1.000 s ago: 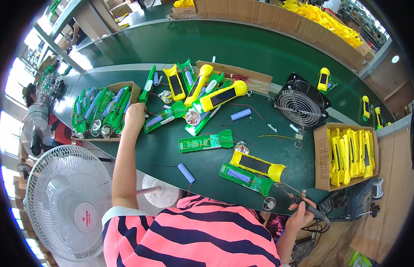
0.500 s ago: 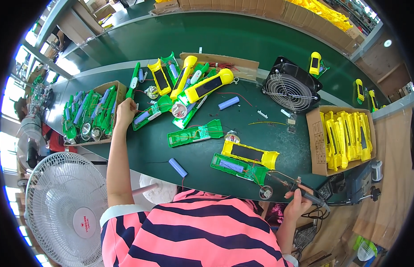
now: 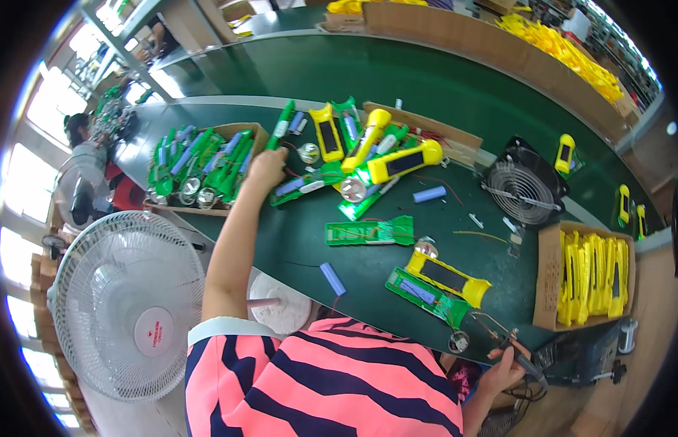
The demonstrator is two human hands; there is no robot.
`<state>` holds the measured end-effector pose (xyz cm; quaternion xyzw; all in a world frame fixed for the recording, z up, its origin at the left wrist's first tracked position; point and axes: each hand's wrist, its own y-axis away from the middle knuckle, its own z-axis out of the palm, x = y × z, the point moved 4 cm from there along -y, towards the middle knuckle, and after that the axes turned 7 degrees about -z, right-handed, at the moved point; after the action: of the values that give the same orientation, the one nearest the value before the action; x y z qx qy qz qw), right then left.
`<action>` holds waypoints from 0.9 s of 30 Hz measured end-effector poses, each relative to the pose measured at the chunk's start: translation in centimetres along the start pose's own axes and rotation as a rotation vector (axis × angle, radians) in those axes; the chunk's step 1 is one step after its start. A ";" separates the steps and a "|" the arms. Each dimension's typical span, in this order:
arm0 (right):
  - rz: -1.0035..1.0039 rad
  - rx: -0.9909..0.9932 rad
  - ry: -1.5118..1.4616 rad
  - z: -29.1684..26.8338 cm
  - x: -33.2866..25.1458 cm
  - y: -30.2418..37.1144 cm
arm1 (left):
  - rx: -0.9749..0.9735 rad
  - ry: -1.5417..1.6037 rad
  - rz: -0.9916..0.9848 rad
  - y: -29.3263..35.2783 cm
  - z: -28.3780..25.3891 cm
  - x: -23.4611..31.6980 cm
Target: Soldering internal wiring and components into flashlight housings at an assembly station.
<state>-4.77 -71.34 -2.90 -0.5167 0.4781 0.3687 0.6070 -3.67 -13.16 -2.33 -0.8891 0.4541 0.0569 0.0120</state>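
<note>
**Spanning a Crowded Green Workbench (image 3: 295, 237)**

At left, a white fan (image 3: 128, 306) is standing beside the bench, and an open carton (image 3: 259, 143) is holding green casings (image 3: 204, 164). The left hand (image 3: 266, 169) is resting at the near end of a slim green casing (image 3: 286, 113), whose long axis is running near to far, its far end leaning right; whether the fingers are pinching it, one cannot tell. Rightward, yellow lamps (image 3: 404, 162) are lying heaped on the far side. At near right, the right hand (image 3: 503, 370) is closing around the handle of a soldering iron (image 3: 527, 362), which is slanting from near right to far left, its tip pointing toward an opened green shell (image 3: 450, 307). Farther right, a box (image 3: 549, 277) is holding yellow housings (image 3: 590, 280).
</note>
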 end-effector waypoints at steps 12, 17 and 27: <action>0.018 0.021 -0.075 2.2 -0.7 -1.2 | -0.919 2.196 -0.178 15.6 -2.5 14.2; 0.051 -0.046 -0.127 1.8 -0.7 -0.9 | -0.627 1.951 -0.079 18.4 -1.5 18.7; 0.064 -0.025 -0.116 1.0 -0.4 -0.5 | 0.072 1.159 0.359 18.0 -2.7 19.0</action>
<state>-4.18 -70.46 -2.33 -0.4865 0.4537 0.4230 0.6152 -6.92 -39.19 -1.19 -0.6838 0.5313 -0.4505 -0.2171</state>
